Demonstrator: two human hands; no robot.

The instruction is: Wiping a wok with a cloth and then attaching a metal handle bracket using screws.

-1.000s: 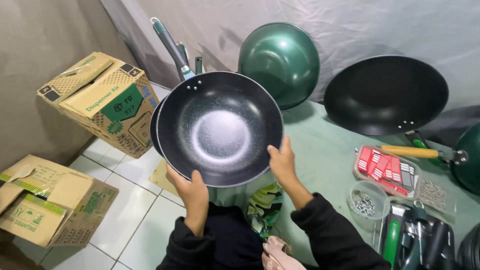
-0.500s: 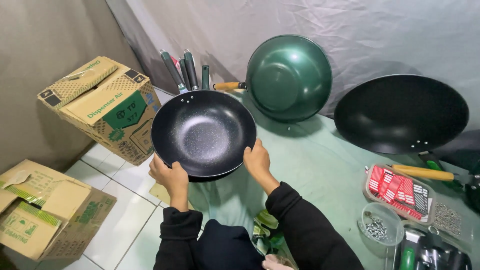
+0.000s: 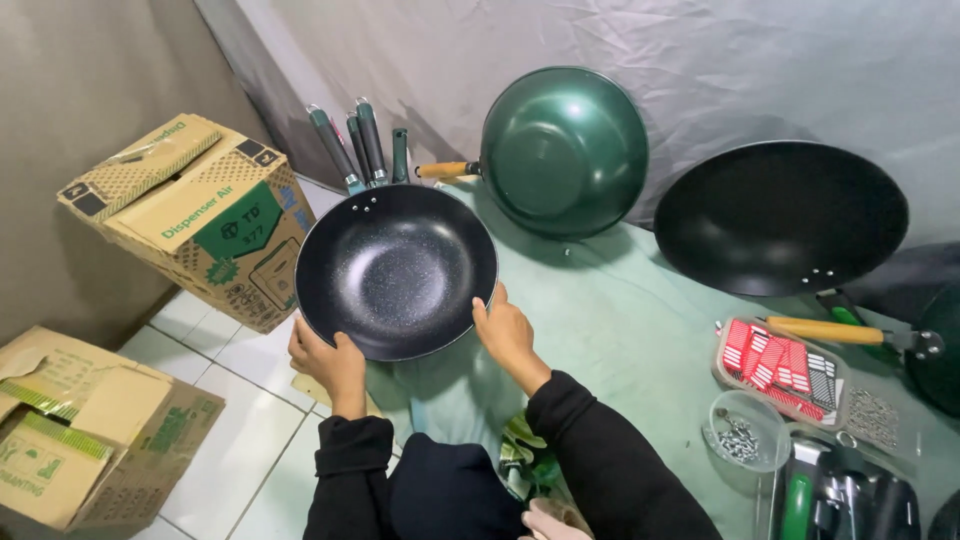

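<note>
Our left hand point(image 3: 328, 362) and right hand point(image 3: 506, 333) gripping a black speckled wok point(image 3: 396, 270) by its rim, green wok point(image 3: 563, 150) leaning behind, cardboard box point(image 3: 200, 215) alongside, green-handled pans point(image 3: 352, 150) stacked beyond.

You hold a black speckled wok point(image 3: 396, 270) by its near rim, tilted toward you, handle pointing far, above the table's left edge.

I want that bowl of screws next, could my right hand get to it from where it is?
Probably not yet: the right hand is gripping the pan rim. Freed, the way over the green cloth to the bowl looks open.
</note>
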